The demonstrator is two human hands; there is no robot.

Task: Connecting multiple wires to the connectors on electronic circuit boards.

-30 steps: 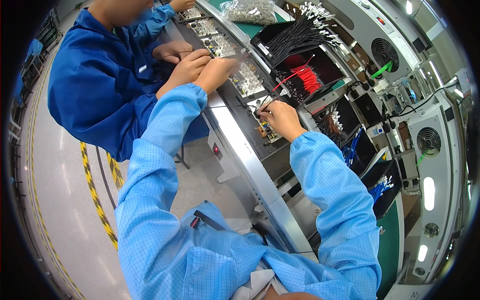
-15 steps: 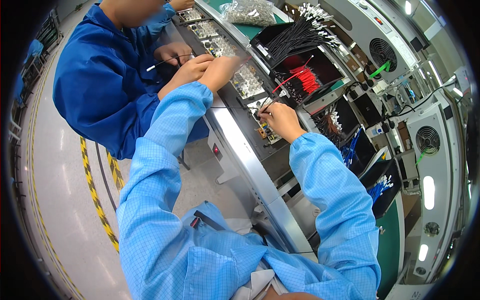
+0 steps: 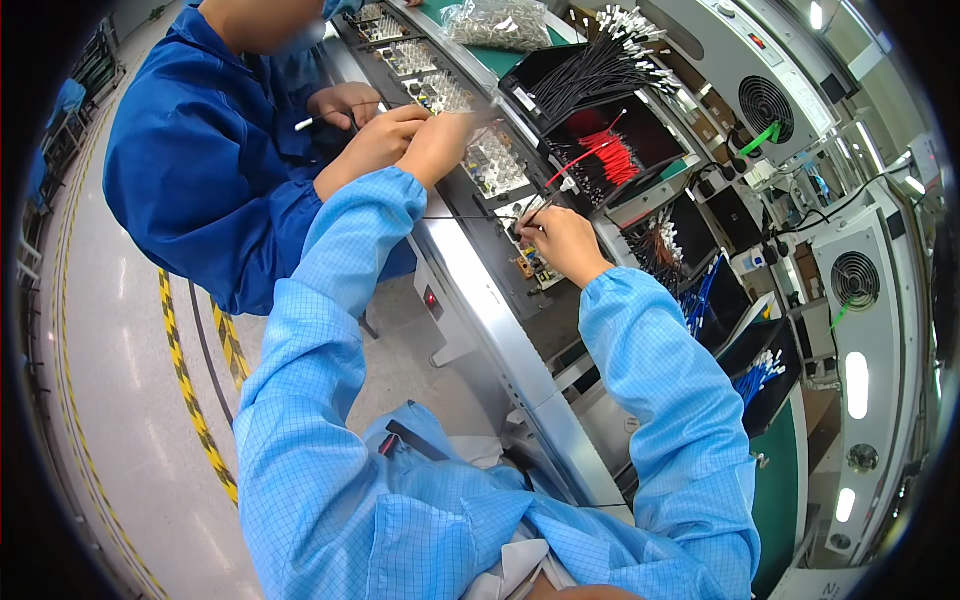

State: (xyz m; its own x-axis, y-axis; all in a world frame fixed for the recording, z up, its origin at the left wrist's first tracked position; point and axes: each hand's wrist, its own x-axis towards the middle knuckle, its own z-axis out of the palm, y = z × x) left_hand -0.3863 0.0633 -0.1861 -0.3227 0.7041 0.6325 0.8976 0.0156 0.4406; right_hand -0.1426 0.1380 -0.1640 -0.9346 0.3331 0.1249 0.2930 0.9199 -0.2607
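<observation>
R hand (image 3: 563, 243) is apparently pinching a thin black wire (image 3: 457, 217) over the circuit board (image 3: 541, 272) on the table (image 3: 480, 285); L hand (image 3: 437, 148) is staying apart, fingertips blurred, grip can't tell. Wire's prob. feeling light, springy; holding near its tip is likely sparing the fragile board.

Looks like matt woven cloth on light blue sleeves (image 3: 680, 370), creased, grid-threaded; plain matt cloth on dark blue jacket (image 3: 180, 180). Shows smooth, glossy metal along table edge (image 3: 490, 320). Reads as crinkly clear plastic for bag (image 3: 495, 22), smooth plastic coating for black wire (image 3: 460, 217), smooth painted finish for grey housing (image 3: 875, 235), smooth sheen for floor (image 3: 120, 330).
</observation>
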